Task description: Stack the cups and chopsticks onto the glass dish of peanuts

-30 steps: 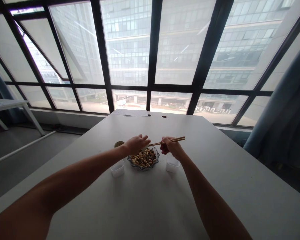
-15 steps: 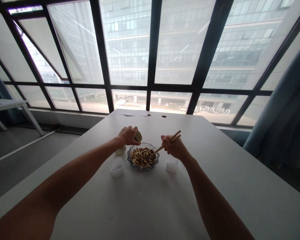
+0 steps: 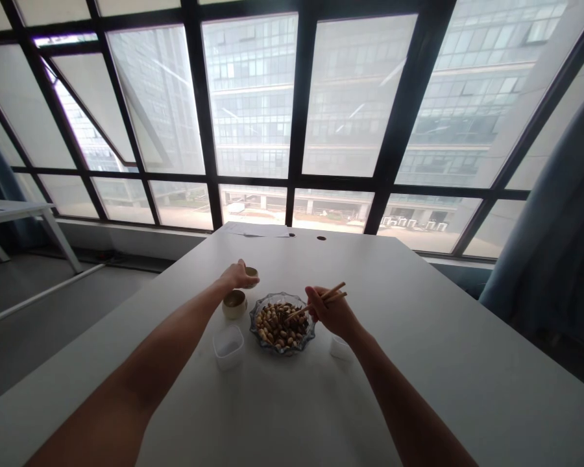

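Note:
A scalloped glass bowl (image 3: 253,332) stands in the middle of the table, filled with a mix of nuts and darker seeds (image 3: 282,327). My right hand (image 3: 333,312) is closed around wooden chopsticks (image 3: 338,292), whose tips reach into the mix. Beyond the bowl to the left, my left hand (image 3: 236,275) grips a small cup (image 3: 251,277) by its side; whether it touches the table I cannot tell. A second small beige cup (image 3: 234,306) stands just nearer, beside my left wrist.
A clear plastic tub (image 3: 228,350) stands left of the bowl. Another tub (image 3: 339,348) is at the right, partly behind my right forearm. Papers (image 3: 255,230) lie at the white table's (image 3: 272,415) far edge, beside two cable holes. Windows rise behind.
My left hand has brought the tilted cup from over the bowl's edge away to the left, now held more upright. The chopsticks' tips have shifted slightly left in the mix. The view tilts up.

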A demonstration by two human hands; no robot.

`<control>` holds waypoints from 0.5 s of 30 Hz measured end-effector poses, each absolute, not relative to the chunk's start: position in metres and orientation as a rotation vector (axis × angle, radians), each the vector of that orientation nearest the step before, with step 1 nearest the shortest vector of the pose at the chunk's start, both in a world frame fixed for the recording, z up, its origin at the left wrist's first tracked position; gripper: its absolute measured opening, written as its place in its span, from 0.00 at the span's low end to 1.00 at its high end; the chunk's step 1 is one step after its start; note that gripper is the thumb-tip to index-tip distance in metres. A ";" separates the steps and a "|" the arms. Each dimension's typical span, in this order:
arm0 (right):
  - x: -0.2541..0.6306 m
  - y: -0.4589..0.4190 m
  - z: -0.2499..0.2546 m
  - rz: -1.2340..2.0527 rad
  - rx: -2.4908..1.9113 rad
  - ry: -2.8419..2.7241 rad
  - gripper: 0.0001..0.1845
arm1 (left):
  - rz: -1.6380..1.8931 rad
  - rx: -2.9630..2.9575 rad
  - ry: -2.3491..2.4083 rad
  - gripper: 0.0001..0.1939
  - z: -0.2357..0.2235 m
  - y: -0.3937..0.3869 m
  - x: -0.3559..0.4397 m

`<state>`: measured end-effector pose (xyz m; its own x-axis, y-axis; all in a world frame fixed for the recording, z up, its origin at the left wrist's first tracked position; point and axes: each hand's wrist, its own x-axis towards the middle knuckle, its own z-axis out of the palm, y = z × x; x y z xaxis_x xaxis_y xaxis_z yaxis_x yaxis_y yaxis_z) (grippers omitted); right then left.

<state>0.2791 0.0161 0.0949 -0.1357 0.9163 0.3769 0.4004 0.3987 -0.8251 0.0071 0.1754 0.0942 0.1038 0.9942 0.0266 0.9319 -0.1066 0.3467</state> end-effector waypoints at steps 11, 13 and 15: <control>0.275 0.004 0.110 0.889 -1.125 -1.757 0.32 | 0.334 2.123 1.857 0.33 0.073 0.189 0.001; 0.281 0.000 0.118 0.907 -1.185 -1.811 0.32 | 0.332 2.125 1.846 0.33 0.074 0.186 -0.001; 0.286 -0.002 0.123 0.883 -1.237 -1.844 0.31 | 0.326 2.128 1.839 0.34 0.075 0.183 -0.002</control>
